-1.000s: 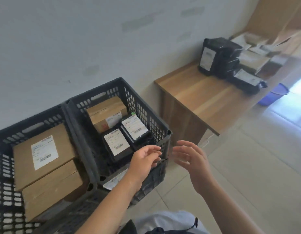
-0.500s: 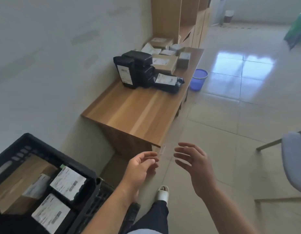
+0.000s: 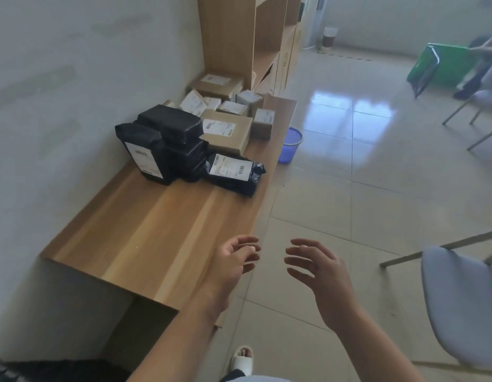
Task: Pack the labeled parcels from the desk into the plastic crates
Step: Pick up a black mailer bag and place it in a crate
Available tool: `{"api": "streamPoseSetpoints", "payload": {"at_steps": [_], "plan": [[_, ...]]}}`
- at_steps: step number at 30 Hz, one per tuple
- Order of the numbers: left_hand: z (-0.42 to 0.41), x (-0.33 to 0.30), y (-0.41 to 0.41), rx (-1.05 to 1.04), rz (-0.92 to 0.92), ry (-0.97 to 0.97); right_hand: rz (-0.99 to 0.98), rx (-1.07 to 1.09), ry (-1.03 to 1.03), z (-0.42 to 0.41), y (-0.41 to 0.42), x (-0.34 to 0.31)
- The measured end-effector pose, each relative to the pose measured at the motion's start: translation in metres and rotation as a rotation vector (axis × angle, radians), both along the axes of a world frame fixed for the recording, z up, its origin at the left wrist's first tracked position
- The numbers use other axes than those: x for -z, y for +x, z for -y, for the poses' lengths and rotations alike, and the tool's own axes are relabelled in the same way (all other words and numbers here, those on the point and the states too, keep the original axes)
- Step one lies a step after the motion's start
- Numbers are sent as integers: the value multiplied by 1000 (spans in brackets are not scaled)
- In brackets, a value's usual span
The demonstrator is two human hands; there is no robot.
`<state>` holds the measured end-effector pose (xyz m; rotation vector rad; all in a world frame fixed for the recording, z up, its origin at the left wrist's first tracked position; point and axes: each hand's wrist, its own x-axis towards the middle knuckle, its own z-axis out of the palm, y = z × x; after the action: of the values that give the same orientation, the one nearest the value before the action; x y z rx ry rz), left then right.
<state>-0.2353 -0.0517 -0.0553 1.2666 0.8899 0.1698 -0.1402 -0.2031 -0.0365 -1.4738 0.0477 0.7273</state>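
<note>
Bare left hand (image 3: 234,260) and right hand (image 3: 319,274) hover, fingers loose.

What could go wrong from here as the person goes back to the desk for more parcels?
Both the left hand and the right hand are empty and well short of the pile. The flat black parcel lies near the desk edge, so a careless grab might push it off toward the blue bin. The stacked black parcels could topple if one is pulled out.
</note>
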Motion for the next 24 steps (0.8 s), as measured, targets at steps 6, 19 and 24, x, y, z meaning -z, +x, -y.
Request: {"api": "streamPoseSetpoints", "payload": {"at_steps": [6,19,24], "plan": [[-21,7,73,53,-42,-11,-39,15,-17,-20,73,10],[-128,30,203,-455,-179,34,-169,-331,16,-138,297,25],[-187,12,210,-766,-311,165,-210,-476,-42,-185,345,32]]}}
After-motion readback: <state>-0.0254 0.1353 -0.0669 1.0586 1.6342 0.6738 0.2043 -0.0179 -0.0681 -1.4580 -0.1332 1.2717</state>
